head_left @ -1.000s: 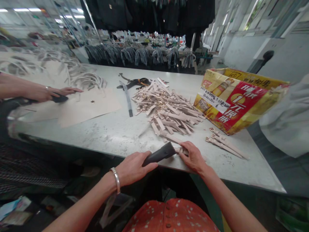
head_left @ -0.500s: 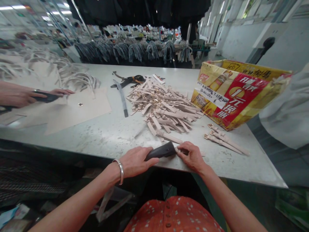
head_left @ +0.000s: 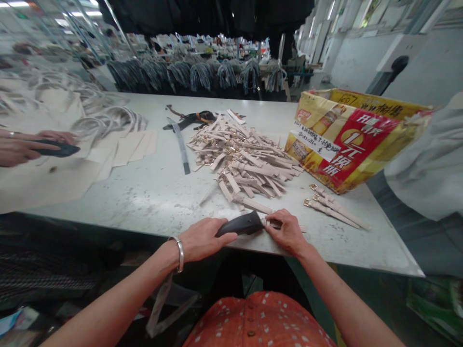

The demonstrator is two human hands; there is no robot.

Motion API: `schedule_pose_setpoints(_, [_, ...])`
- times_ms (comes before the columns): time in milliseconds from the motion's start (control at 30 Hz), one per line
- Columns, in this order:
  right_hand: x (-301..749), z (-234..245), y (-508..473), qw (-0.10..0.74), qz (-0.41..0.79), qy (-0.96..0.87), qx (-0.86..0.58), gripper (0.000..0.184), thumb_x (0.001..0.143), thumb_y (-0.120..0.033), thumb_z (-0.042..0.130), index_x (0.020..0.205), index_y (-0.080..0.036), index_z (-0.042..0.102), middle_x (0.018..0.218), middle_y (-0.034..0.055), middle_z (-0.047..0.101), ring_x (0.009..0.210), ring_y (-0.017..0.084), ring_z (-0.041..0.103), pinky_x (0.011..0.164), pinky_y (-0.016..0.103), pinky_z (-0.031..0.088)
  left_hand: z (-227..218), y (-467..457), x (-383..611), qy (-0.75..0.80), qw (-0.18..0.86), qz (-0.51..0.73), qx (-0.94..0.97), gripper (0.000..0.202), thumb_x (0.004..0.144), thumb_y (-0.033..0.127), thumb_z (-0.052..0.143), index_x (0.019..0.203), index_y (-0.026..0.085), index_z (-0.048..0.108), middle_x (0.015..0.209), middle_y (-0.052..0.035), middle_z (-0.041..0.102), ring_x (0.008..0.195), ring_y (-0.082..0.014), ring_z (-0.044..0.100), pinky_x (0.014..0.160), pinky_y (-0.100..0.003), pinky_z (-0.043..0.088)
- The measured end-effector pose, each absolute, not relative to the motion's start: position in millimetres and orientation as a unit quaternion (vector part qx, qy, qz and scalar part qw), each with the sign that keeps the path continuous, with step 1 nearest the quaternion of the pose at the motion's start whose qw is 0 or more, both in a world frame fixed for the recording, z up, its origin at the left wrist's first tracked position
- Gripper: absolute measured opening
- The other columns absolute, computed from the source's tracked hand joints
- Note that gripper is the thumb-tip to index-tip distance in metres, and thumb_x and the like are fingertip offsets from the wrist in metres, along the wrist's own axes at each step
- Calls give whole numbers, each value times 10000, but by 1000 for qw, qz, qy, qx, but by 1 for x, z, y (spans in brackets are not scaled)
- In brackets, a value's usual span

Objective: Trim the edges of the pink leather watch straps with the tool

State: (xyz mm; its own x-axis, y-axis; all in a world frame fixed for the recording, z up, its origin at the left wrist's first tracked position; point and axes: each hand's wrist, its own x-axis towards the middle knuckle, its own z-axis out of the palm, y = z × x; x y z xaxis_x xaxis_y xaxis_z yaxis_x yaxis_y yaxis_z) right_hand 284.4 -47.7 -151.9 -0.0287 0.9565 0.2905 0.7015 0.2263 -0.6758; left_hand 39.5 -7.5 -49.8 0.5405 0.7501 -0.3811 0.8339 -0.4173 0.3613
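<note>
Near the table's front edge, my left hand (head_left: 207,239) is closed around a black hand-held tool (head_left: 241,224) with a blunt, squared end. The tool's end points right, up against a small beige buckle strap (head_left: 266,222). That strap is pinched in my right hand (head_left: 287,232), whose fingers hide most of it. Just beyond my hands spreads a pile of beige straps (head_left: 249,166) with small gold buckles. To the right of my right hand lie several separate buckle straps (head_left: 334,207), roughly side by side.
A yellow and red cardboard box (head_left: 347,144) stands at the right. A grey strip (head_left: 179,144) and black straps (head_left: 197,119) lie left of the pile. Another person's hands (head_left: 21,149) hold a similar black tool over beige panels (head_left: 68,178). Black garments (head_left: 217,17) hang behind.
My hands keep nearly the same pose on the tool and strap. At the left, the other person's hands have shifted left, and more overlapping beige panels show there. The view has moved slightly.
</note>
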Motion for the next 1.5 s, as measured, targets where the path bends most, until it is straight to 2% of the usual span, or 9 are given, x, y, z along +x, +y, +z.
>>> schedule_pose_setpoints(133, [285,-148,-49,352,192,-699,-593,139,702,-197,631,834,-216,671,785,36,655,788,181,549,718,301,434,-45,-7,34,477,277,-84,830,467,787,580,383,909,201,627,770,-43,653,713,-202,595,613,-264,403])
schedule_pose_setpoints(367, [283,-144,-49,354,191,-701,-589,114,701,-181,611,806,-205,646,774,35,650,772,176,550,711,298,440,-35,-6,47,489,320,-90,806,443,767,573,399,828,188,610,609,1,604,475,-137,532,471,-233,356])
schedule_pose_setpoints(633, [288,-144,-51,337,203,-717,-576,125,698,-172,616,808,-214,654,803,30,641,788,176,536,704,292,419,-44,-12,41,517,357,-84,773,538,753,625,372,943,173,592,570,15,557,404,-132,503,388,-227,346])
schedule_pose_setpoints(900, [290,-141,-54,281,149,-761,-565,84,751,-188,583,790,-215,652,790,35,609,830,186,498,761,315,373,-42,-14,44,511,367,-82,773,519,747,629,382,888,173,588,532,19,526,404,-142,511,372,-228,347])
schedule_pose_setpoints(1133, [290,-147,-57,320,157,-743,-567,116,766,-196,588,827,-237,677,794,34,596,820,180,505,743,305,384,-41,-20,44,510,349,-82,782,488,747,613,391,851,179,591,557,10,567,416,-134,514,415,-229,357])
schedule_pose_setpoints(1233, [291,-145,-56,331,171,-741,-558,88,754,-192,604,780,-234,676,803,31,604,821,176,516,739,298,389,-40,-21,45,501,339,-80,792,464,755,597,394,840,186,592,571,5,585,447,-140,533,449,-232,374])
schedule_pose_setpoints(1333, [291,-142,-53,324,195,-743,-552,67,742,-181,604,704,-213,650,804,20,602,803,159,525,739,285,386,-42,-21,45,504,338,-85,791,468,757,602,389,845,187,585,578,2,580,435,-148,535,422,-237,368])
schedule_pose_setpoints(1500, [286,-140,-49,321,243,-732,-550,143,746,-180,565,604,-182,580,786,3,569,758,135,517,741,277,379,-48,-17,43,509,365,-85,775,494,753,615,388,879,177,578,549,15,539,383,-137,513,365,-222,346])
